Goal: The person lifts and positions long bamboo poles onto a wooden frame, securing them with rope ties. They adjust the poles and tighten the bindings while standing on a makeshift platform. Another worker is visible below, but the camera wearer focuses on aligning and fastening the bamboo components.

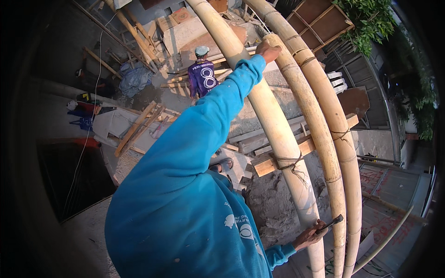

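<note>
My left hand (269, 51), at the end of a stretched blue sleeve, is closed on the upper end of the middle bamboo pole (320, 125). At the lower right my right hand (308, 237) is closed round a dark, stick-like hand tool (331, 224), whose exact kind I cannot make out. That hand is beside or against the thick pale bamboo pole (278, 134) on the left. A third bamboo pole (340, 120) runs along the right of the middle one. Dark ties (290, 162) bind the left pole at a wooden crossbeam (264, 166).
Below, a person (203, 76) in a purple shirt and cap is among planks and boards. Loose timber (135, 129) and a blue-grey tarp (135, 82) lie at the left. My sandaled foot (223, 165) shows beneath me. A thin bamboo stick (387, 238) slants at the lower right.
</note>
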The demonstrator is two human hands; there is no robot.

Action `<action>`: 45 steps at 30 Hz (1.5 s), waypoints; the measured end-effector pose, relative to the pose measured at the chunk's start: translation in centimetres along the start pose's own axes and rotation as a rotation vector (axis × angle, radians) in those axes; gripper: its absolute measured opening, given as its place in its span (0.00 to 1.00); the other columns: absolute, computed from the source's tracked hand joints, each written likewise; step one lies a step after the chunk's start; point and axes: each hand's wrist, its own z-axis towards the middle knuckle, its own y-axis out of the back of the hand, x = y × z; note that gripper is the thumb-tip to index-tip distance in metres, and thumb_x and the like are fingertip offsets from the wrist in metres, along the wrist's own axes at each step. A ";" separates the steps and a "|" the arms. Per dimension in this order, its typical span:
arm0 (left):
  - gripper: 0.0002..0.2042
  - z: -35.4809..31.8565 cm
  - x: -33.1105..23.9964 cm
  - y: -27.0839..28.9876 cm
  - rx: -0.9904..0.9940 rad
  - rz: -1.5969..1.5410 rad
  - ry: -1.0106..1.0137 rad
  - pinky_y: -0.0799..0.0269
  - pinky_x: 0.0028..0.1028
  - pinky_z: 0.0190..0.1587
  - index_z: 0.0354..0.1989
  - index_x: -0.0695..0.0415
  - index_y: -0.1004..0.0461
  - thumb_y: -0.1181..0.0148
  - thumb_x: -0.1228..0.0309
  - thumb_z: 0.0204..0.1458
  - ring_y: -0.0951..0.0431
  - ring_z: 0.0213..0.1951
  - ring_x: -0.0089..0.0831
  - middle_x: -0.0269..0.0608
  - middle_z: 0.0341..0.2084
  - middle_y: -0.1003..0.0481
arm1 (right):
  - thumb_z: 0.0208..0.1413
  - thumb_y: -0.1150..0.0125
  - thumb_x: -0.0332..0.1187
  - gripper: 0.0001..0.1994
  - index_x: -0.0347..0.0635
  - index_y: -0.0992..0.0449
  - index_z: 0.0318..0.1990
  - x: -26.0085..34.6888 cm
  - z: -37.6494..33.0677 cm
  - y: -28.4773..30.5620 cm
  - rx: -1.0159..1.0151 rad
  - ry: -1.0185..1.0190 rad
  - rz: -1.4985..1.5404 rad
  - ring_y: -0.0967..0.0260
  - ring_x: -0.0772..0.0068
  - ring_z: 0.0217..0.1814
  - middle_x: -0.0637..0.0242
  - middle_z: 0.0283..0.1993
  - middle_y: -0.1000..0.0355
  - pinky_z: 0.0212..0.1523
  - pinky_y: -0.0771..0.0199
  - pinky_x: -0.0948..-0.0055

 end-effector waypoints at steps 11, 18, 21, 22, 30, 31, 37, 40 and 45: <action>0.14 -29.7 20.8 16.9 -0.124 0.444 0.230 0.25 0.43 0.44 0.50 0.55 0.25 0.43 0.71 0.55 0.23 0.44 0.47 0.49 0.45 0.23 | 0.64 0.49 0.44 0.20 0.31 0.24 0.39 -1.2 1.3 -0.3 -0.008 0.065 -0.239 0.29 0.49 0.40 0.50 0.36 0.27 0.44 0.32 0.54; 0.16 -43.7 33.0 27.3 0.063 0.566 0.614 0.24 0.44 0.48 0.42 0.62 0.22 0.46 0.61 0.56 0.21 0.41 0.47 0.54 0.40 0.20 | 0.67 0.54 0.48 0.23 0.36 0.28 0.53 0.5 4.8 -4.7 -0.113 0.143 -0.421 0.28 0.43 0.47 0.47 0.45 0.25 0.45 0.31 0.51; 0.12 -44.9 40.1 32.2 -0.243 0.152 0.910 0.21 0.32 0.35 0.38 0.61 0.19 0.39 0.67 0.49 0.17 0.31 0.34 0.47 0.33 0.18 | 0.65 0.53 0.47 0.22 0.38 0.28 0.54 -0.5 5.8 -6.5 -0.054 0.090 -0.526 0.27 0.46 0.48 0.51 0.47 0.24 0.46 0.31 0.52; 0.11 -45.3 40.9 33.1 -0.309 0.220 0.808 0.24 0.29 0.25 0.38 0.62 0.20 0.40 0.69 0.49 0.21 0.23 0.29 0.43 0.26 0.20 | 0.65 0.52 0.47 0.22 0.39 0.28 0.55 -1.1 6.1 -7.1 -0.037 0.086 -0.561 0.26 0.48 0.48 0.53 0.47 0.24 0.46 0.30 0.53; 0.12 -45.9 41.8 44.9 -0.433 0.135 0.881 0.26 0.28 0.25 0.42 0.62 0.21 0.40 0.70 0.52 0.22 0.25 0.27 0.44 0.28 0.21 | 0.63 0.52 0.48 0.22 0.50 0.32 0.60 -3.2 6.2 -10.0 -0.003 0.014 -0.770 0.26 0.53 0.50 0.60 0.53 0.25 0.48 0.29 0.54; 0.12 -46.1 41.7 46.2 -0.446 0.150 0.881 0.25 0.31 0.27 0.42 0.62 0.21 0.41 0.69 0.53 0.22 0.26 0.30 0.45 0.28 0.20 | 0.63 0.53 0.51 0.23 0.51 0.32 0.60 -1.6 5.4 -10.3 0.035 -0.050 -0.808 0.26 0.53 0.50 0.60 0.52 0.25 0.49 0.28 0.54; 0.13 -47.3 44.1 49.0 -0.522 -0.047 0.911 0.26 0.31 0.26 0.43 0.62 0.21 0.43 0.67 0.56 0.23 0.24 0.29 0.46 0.27 0.21 | 0.63 0.55 0.52 0.21 0.53 0.30 0.56 -5.0 7.2 -11.2 0.002 -0.081 -0.890 0.25 0.53 0.48 0.61 0.50 0.25 0.48 0.27 0.54; 0.11 -47.2 48.8 45.3 -0.404 -0.418 0.931 0.32 0.30 0.19 0.42 0.61 0.21 0.41 0.70 0.54 0.26 0.19 0.27 0.42 0.21 0.24 | 0.61 0.53 0.51 0.18 0.52 0.28 0.49 -6.2 15.3 -0.9 -0.352 0.237 -0.972 0.25 0.53 0.48 0.62 0.46 0.24 0.48 0.28 0.53; 0.10 -48.1 47.4 48.0 -0.557 -0.185 0.884 0.31 0.30 0.19 0.41 0.61 0.20 0.41 0.70 0.54 0.25 0.20 0.29 0.45 0.23 0.23 | 0.60 0.49 0.48 0.24 0.46 0.27 0.59 0.2 6.4 -10.4 0.056 -0.154 -0.806 0.27 0.52 0.55 0.55 0.53 0.24 0.56 0.30 0.55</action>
